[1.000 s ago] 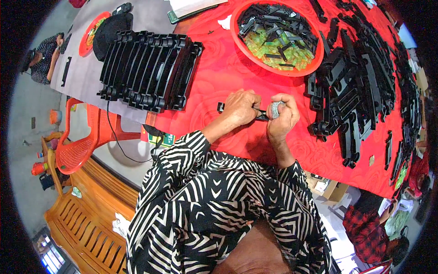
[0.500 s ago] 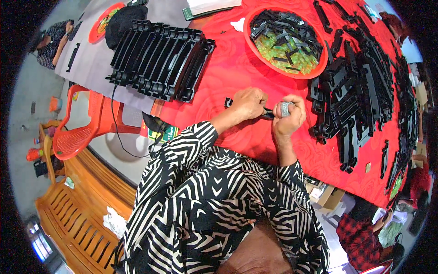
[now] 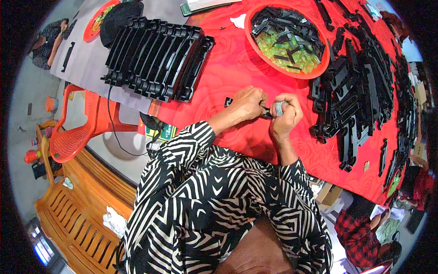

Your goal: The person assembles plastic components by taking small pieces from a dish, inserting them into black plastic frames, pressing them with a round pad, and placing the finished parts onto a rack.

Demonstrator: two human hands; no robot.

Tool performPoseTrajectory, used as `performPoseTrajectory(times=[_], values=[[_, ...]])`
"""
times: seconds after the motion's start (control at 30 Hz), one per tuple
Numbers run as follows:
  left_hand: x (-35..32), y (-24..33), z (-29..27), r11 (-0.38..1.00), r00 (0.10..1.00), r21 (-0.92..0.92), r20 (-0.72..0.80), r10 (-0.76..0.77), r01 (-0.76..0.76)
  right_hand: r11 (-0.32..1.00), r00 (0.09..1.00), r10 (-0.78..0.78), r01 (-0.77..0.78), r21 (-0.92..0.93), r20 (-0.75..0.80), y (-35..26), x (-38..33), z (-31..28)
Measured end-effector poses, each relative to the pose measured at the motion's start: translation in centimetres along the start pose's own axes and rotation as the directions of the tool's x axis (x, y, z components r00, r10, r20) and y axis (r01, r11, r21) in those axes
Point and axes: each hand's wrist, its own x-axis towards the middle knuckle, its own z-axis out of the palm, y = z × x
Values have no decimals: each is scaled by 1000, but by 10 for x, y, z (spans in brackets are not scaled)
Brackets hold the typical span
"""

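Observation:
Over the red cloth, my left hand (image 3: 249, 104) is closed around a slim black plastic part (image 3: 228, 102). One end of it sticks out left of that hand. My right hand (image 3: 288, 118) is curled in a fist just to the right, at what looks like the other end of the part; a short dark length shows between the two hands. A silver-grey wrapping (image 3: 279, 108) circles a finger or thumb of the right hand. My fingers hide most of the part, and whether the right hand also grips a tool cannot be made out.
Ahead is a red basin (image 3: 327, 57) of black pieces and yellow-green bits. Black plastic parts (image 3: 346, 96) are heaped at right, and a row of black ribbed parts (image 3: 155, 59) stands at left. A red chair (image 3: 75, 141) and wooden bench (image 3: 75, 219) are left; other people sit around.
My right hand has come slightly closer to my left, narrowing the gap between them. The left hand keeps its hold on the black part. The whole view has shifted a little.

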Motion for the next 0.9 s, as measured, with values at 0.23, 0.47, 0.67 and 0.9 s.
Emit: performPoseTrajectory(times=[0.23,0.47,0.67,0.9], values=[[-3,2,2,995,989,58,-124,84,-77,987,991,-66,82,-139,118,3,1,0],[-9,-7,-3,978,972,10,-115,207,-207,950,988,119,-142,277,101,-10,4,-3],[-15,-11,-15,962,952,-70,-174,250,-265,916,994,93,-107,388,55,-43,24,-24],[-11,8,-10,996,991,45,-103,84,-80,850,997,71,-67,522,12,-26,13,-14]])
